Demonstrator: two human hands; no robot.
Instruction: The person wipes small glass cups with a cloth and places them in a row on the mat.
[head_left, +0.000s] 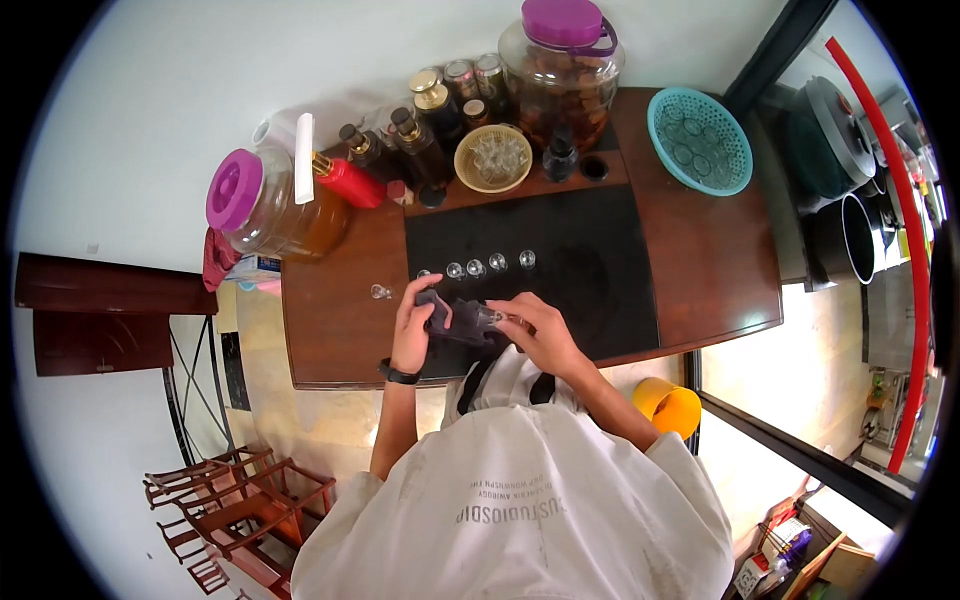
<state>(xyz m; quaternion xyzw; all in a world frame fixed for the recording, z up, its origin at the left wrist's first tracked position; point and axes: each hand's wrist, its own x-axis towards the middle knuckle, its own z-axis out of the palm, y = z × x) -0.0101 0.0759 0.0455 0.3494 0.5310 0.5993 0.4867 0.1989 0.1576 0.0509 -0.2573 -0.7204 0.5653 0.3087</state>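
My left hand [412, 325], with a black band on its wrist, is closed on a dark grey-purple cloth [460, 322]. At the cloth's right end my right hand [540, 332] pinches a small clear glass [494, 317], which is partly hidden by fingers and cloth. Beyond my hands, several small clear glasses [497, 262] stand in a rough row on the black mat [590, 280]. One more small glass [380, 291] is on the bare wood left of the mat.
Behind the mat are a tan basket [493, 184] of glassware, dark pump bottles [420, 150], a red bottle [350, 183] and two big purple-lidded jars [560, 80]. A turquoise colander [740, 150] with glasses sits on the wooden table [710, 270]. A yellow bin [668, 405] stands below.
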